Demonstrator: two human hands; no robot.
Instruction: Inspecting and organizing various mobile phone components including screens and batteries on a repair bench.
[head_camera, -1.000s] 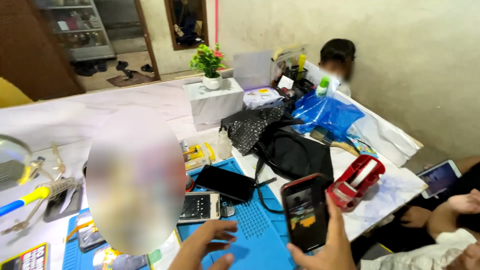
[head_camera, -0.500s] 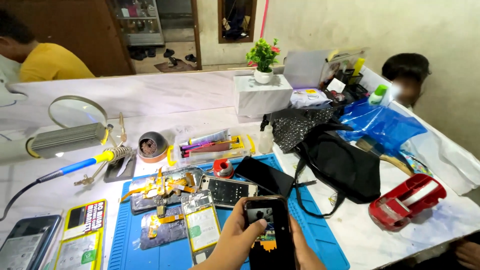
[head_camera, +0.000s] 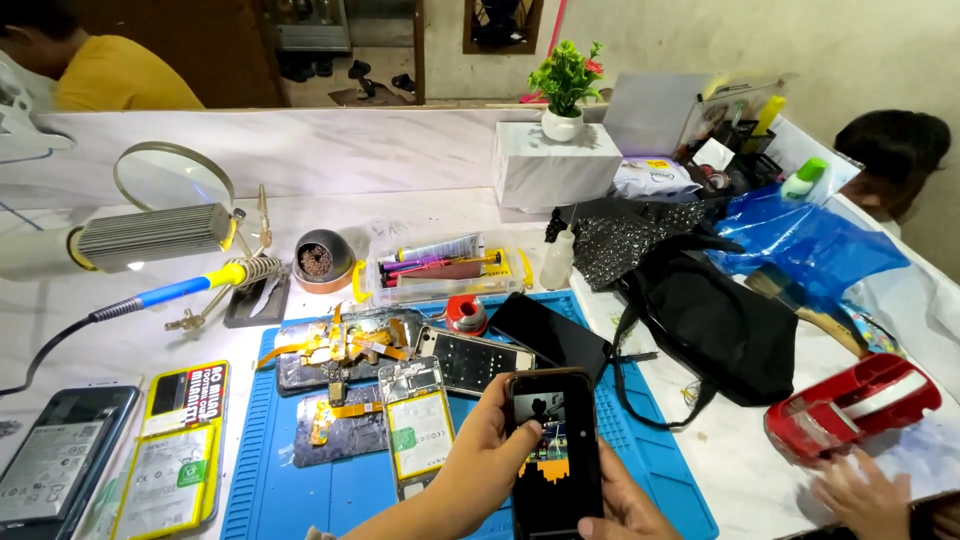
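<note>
Low in the centre of the frame, both hands held 1 black smartphone (head_camera: 553, 455) upright over the blue repair mat (head_camera: 655, 470), its screen lit and facing the wearer. The left hand (head_camera: 478, 462) wrapped the phone's left edge with its thumb lying across the glass, and the right hand (head_camera: 625, 505) cupped the lower right corner from beneath, fingers closed on the casing. Judging by that thumb, the step in hand looked like checking or working the touchscreen of an assembled handset, and any further move would call for a steady 2-handed hold and light thumb pressure, since the phone hung above loose parts. Just left of it on the mat lay an opened phone body (head_camera: 420, 425) with its battery showing, and further left a second stripped chassis with orange flex cables (head_camera: 335, 350). A dark phone lying face down (head_camera: 550, 335) sat just above the held one, beside a small red tape roll (head_camera: 466, 313). In the left of the frame a soldering iron with a blue and yellow handle (head_camera: 175, 290) rested on its stand, near a magnifier lens (head_camera: 172, 178). A black bag (head_camera: 715, 325) sat to the right of the mat, and at the lower right corner another person's hand (head_camera: 862, 497) rested by a red tape dispenser (head_camera: 852, 405).
</note>
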